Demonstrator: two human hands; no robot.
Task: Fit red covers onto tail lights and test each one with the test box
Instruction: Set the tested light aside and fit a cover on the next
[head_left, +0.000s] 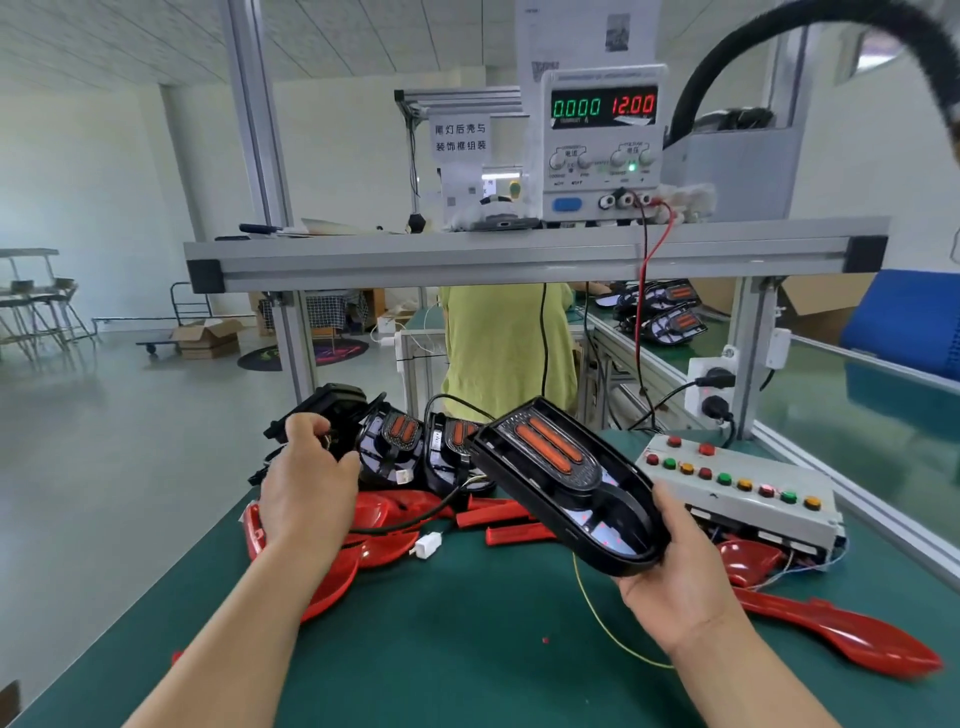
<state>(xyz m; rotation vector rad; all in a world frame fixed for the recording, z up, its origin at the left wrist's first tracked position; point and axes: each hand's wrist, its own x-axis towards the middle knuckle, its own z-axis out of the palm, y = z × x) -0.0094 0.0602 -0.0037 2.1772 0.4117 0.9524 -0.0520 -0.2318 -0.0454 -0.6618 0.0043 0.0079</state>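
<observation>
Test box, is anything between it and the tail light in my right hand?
Nothing visible does. The right hand holds the tail light raised beside the left end of the test box. A red cover lies on the green mat in front of the box, below that path.

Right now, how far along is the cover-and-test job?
Done: no covered light in view. In hand: right hand holds a bare light; left hand grips a black part in the pile. Left: loose covers to fit, then test box; supply shows zero current.
</observation>
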